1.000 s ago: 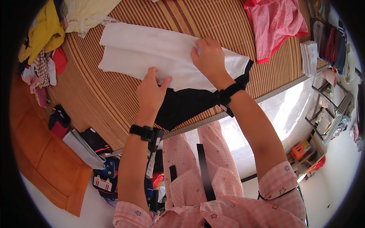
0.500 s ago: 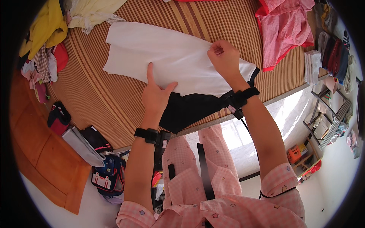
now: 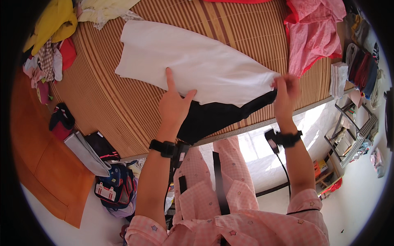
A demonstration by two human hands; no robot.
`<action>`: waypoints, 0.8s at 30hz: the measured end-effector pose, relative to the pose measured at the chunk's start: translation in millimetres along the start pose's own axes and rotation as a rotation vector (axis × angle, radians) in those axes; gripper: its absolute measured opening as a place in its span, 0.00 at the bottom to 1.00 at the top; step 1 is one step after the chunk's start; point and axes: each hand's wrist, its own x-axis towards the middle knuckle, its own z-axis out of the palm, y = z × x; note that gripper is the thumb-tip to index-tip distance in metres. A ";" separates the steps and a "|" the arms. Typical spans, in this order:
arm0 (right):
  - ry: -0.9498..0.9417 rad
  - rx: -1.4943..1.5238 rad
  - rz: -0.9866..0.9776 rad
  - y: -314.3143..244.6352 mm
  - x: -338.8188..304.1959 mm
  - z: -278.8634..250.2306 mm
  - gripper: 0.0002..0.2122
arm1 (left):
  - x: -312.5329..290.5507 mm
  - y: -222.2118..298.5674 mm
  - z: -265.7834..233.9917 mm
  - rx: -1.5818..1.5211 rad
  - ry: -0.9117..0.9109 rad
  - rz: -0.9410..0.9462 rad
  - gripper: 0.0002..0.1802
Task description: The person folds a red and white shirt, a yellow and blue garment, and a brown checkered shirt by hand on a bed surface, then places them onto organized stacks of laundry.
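A white-and-black garment (image 3: 197,63) lies folded lengthwise on the bamboo mat (image 3: 102,98), its black part showing along the near side. My left hand (image 3: 175,104) rests on the near edge of it, index finger and thumb stretched apart, the fingertip pressing the white cloth. At the garment's right end, my right hand (image 3: 286,96) has its fingers drawn together on the narrow corner; they are slightly blurred. Black straps with small devices circle both wrists.
A pink garment with red trim (image 3: 314,35) lies at the far right, near a white folded stack (image 3: 338,80) and a row of rolled clothes (image 3: 361,61). Yellow clothing (image 3: 53,22) and other clothes are heaped far left. A backpack (image 3: 117,186) stands beside the mat's left front edge.
My right hand has moved right and nearer, from above the white cloth to the garment's right corner. The left hand keeps its place on the cloth.
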 end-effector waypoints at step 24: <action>-0.511 -0.745 -1.022 -28.3 18.5 260.4 0.28 | 53.3 -82.4 -29.3 -0.075 0.586 0.291 0.30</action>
